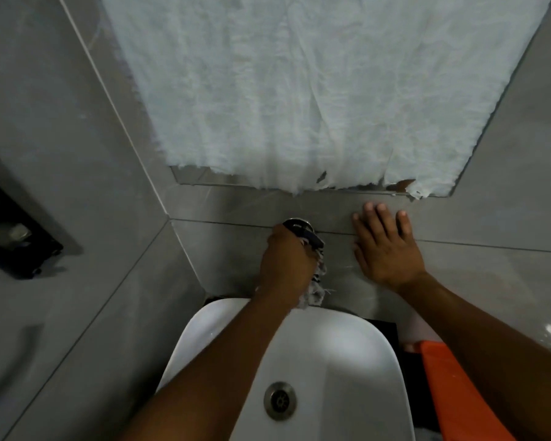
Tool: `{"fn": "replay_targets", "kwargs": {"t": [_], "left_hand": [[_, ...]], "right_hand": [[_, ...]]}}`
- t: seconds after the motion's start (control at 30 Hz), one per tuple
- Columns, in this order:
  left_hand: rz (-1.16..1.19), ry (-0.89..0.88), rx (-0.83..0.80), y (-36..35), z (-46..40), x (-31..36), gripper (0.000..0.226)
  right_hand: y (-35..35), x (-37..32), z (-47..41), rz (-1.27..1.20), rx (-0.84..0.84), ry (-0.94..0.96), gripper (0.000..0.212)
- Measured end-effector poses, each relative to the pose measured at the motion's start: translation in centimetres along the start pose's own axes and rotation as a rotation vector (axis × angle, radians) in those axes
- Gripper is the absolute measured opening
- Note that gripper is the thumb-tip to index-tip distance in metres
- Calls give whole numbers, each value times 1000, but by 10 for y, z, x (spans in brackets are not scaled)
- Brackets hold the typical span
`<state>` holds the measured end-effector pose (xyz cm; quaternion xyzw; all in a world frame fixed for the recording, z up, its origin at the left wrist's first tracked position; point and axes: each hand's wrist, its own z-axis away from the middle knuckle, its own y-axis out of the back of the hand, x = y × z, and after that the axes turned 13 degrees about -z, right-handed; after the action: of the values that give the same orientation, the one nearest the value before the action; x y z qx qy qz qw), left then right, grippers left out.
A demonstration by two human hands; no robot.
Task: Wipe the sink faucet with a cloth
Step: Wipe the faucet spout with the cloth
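Note:
A wall-mounted chrome faucet (296,223) sticks out of the grey tiled wall above a white basin (357,361). Only its round wall plate shows; the rest is hidden. My left hand (285,261) is closed around a frayed, pale cloth (317,289) with dark stripes and presses it onto the faucet. The cloth's loose end hangs down toward the basin's back rim. My right hand (385,246) lies flat on the wall tiles just right of the faucet, fingers spread, holding nothing.
A metal drain (280,400) sits in the basin's bottom. White crumpled sheeting (299,90) covers the mirror above. A black wall fixture (13,237) is mounted on the left wall. An orange object (452,386) stands right of the basin.

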<state>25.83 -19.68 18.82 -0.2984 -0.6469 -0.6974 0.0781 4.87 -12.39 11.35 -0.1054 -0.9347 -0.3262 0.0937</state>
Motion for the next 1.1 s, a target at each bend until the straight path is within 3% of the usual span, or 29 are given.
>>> {"fn": "replay_targets", "kwargs": {"t": [0.13,0.2,0.27,0.3,0.33,0.37,0.43,0.47,0.53,0.6,0.67,0.77,0.9,1.0,1.1], "left_hand": [[461,-81,21,-18,61,-46,26],[712,-19,-2,-28,85,-72,29],[905,119,-161,-30,87,-92,33],[1063,150,-317,-31,83,-99,36],[1094,121,-396,-28,83,-102,39],[1025,77,-368,-26,82,-102,39],[1110,177,-374,-27,86,-105,41],[1046,156,-379,-32,88,-103,46],[1224,254,-531,-26,87,-98,47],[1372,344,-541,-18,77,-93,37],[1181,270,-433,-5,64,-86,32],[614,138,-356,19,44,-60,27],[244,72,-199,17,8,-20,37],[167,52,-178,13,-25,2,41],[334,201,-318,13,-46,3,64]], "right_hand": [[1,-3,-1,-3,-27,-31,72],[3,-5,-2,-13,-30,-45,73],[5,-7,-2,-21,-39,-48,73],[6,-8,-3,-22,-43,-43,74],[6,-8,-3,-19,-47,-36,75],[6,-8,-3,-16,-52,-31,76],[7,-8,-3,-14,-61,-30,79],[7,-7,-3,-15,-62,-29,81],[9,-7,-2,-14,-56,-20,81],[11,-6,-3,-11,-50,-14,77],[11,-7,-4,-19,-44,-16,74],[9,-9,-4,-22,-35,-24,71],[5,-7,-4,-29,-32,-22,71],[3,-7,-2,-33,-38,-17,70],[4,-8,-3,-33,-40,-24,68]]}}
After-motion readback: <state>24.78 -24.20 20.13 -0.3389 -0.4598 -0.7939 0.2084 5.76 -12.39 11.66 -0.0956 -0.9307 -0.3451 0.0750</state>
